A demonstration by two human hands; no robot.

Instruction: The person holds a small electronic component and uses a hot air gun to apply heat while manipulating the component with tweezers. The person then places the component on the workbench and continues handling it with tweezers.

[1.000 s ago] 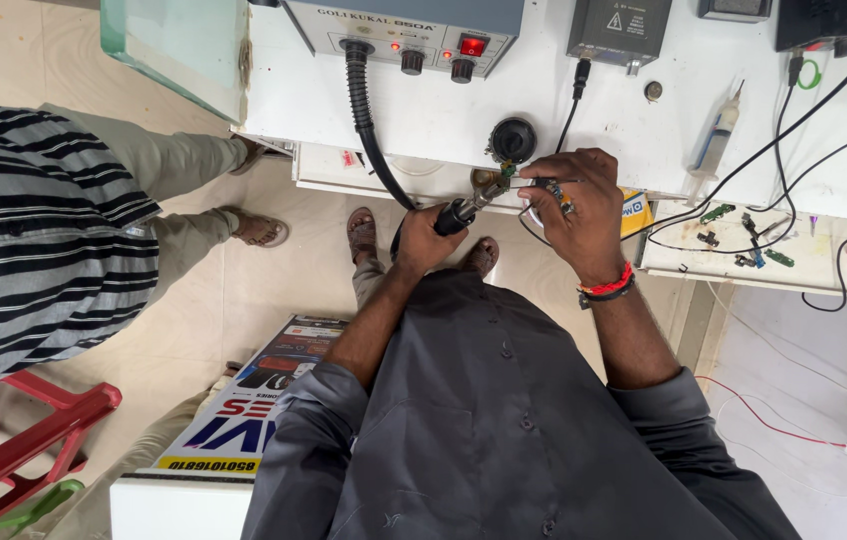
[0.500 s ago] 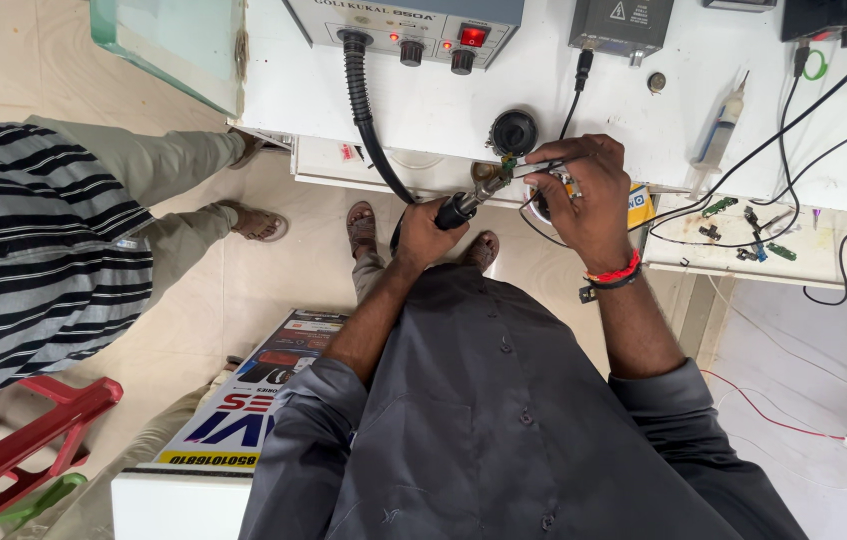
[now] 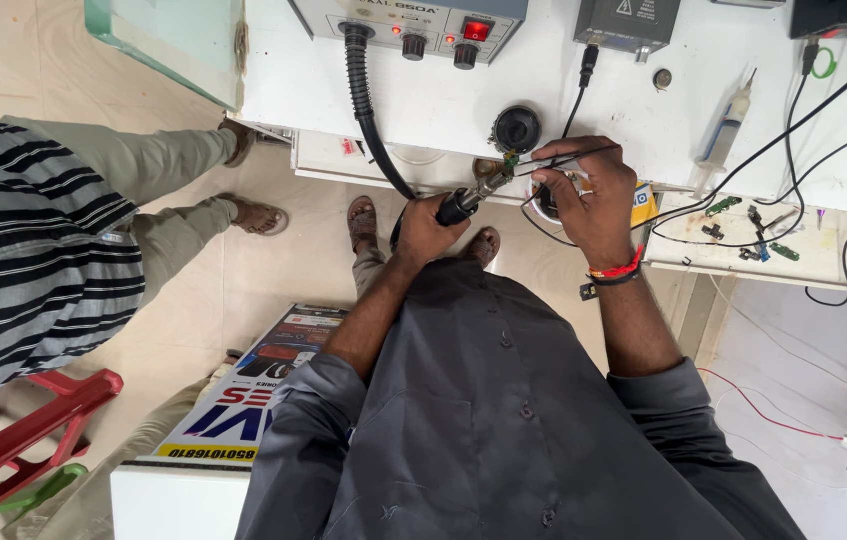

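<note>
Left to right: my left hand (image 3: 431,228) is gripping the hot-air handpiece (image 3: 464,203), nozzle aimed at a small green circuit board (image 3: 511,160) at the white bench (image 3: 444,110) edge. My right hand (image 3: 592,195) is pinching tweezers (image 3: 569,153) whose tips are reaching that board. I judge the rework mid-step: heating is proceeding, and the part is not yet lifted.
</note>
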